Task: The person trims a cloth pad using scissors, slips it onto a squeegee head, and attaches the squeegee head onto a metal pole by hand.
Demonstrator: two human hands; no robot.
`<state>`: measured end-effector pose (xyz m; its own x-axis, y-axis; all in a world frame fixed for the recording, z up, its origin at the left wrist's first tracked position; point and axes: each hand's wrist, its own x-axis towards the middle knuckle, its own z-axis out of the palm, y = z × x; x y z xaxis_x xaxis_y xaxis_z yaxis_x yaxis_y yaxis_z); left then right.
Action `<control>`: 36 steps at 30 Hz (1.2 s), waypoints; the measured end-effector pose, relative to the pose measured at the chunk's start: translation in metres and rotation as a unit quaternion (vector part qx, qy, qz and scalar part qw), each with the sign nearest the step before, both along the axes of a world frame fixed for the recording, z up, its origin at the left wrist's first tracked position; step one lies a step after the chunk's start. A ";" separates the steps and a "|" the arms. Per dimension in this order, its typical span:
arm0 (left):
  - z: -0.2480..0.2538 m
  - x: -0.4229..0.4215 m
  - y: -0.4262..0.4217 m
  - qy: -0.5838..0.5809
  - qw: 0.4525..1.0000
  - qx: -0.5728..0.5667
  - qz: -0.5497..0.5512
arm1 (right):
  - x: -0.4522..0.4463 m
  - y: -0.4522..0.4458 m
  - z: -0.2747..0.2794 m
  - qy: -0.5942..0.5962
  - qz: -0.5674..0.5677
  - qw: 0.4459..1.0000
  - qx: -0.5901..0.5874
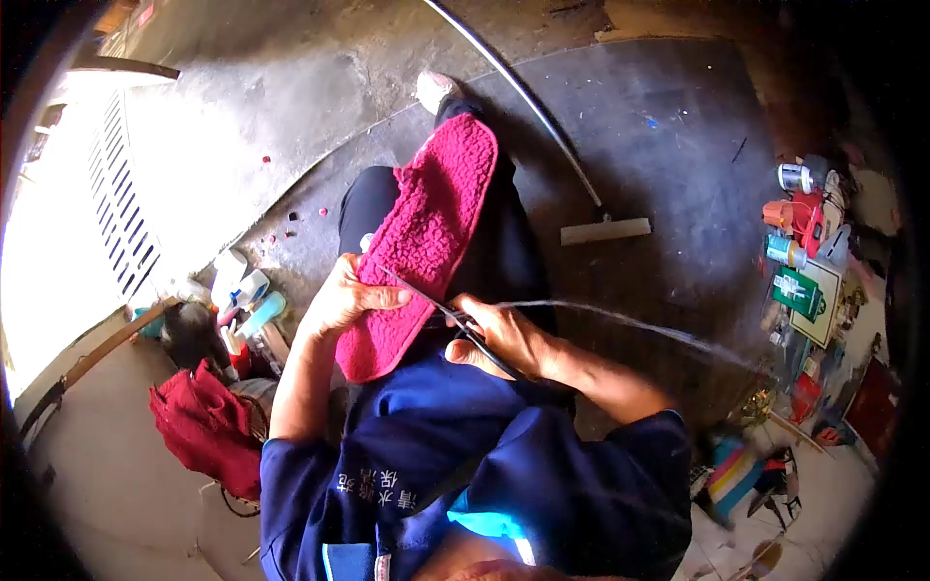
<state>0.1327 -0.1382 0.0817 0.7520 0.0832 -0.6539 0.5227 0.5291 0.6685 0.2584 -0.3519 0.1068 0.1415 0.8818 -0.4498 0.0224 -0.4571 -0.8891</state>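
Note:
A magenta fleece piece shaped like a slipper sole (436,208) lies slanted across the person's legs. My left hand (360,298) grips its left edge, thumb on top of the fleece. My right hand (499,339) is closed around a long thin dark tool (496,360), whose slender end reaches over the fleece toward my left thumb. Whether that tool is an awl or a blade I cannot make out. From the right hand a pale thread-like strand (630,329) runs off to the right, blurred along its length. The underside of the fleece piece is hidden.
A broom-like tool with a white head (605,230) and a long pole lies on the dark floor mat (668,126). Bottles and tubes (254,295) and a dark red cloth (208,426) are at left. Several bottles and boxes (809,281) crowd the right side.

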 end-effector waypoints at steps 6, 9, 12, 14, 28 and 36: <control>0.000 0.003 -0.002 -0.032 0.999 -0.014 0.011 | -0.005 -0.001 -0.003 -0.009 -0.034 0.999 0.015; 0.001 0.005 0.000 -0.026 0.999 -0.029 0.020 | -0.010 -0.002 -0.013 -0.009 -0.056 0.998 0.027; -0.003 0.001 0.002 -0.015 0.999 -0.028 0.006 | -0.007 -0.004 -0.006 0.003 -0.016 1.000 -0.011; -0.014 -0.006 0.002 -0.011 0.999 -0.046 0.025 | 0.006 -0.004 0.014 0.076 0.027 0.994 -0.076; 0.005 0.001 -0.023 -0.112 0.980 -0.129 0.106 | -0.006 0.017 0.005 0.160 -0.311 0.932 0.100; 0.011 0.002 -0.038 -0.128 0.965 -0.162 0.165 | 0.003 0.045 0.005 0.088 -0.290 0.932 0.199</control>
<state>0.1345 -0.1757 0.0929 0.8602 0.1677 -0.4815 0.1302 0.8408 0.5255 0.2614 -0.3071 0.1117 0.6015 0.7816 -0.1652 -0.2878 0.0191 -0.9575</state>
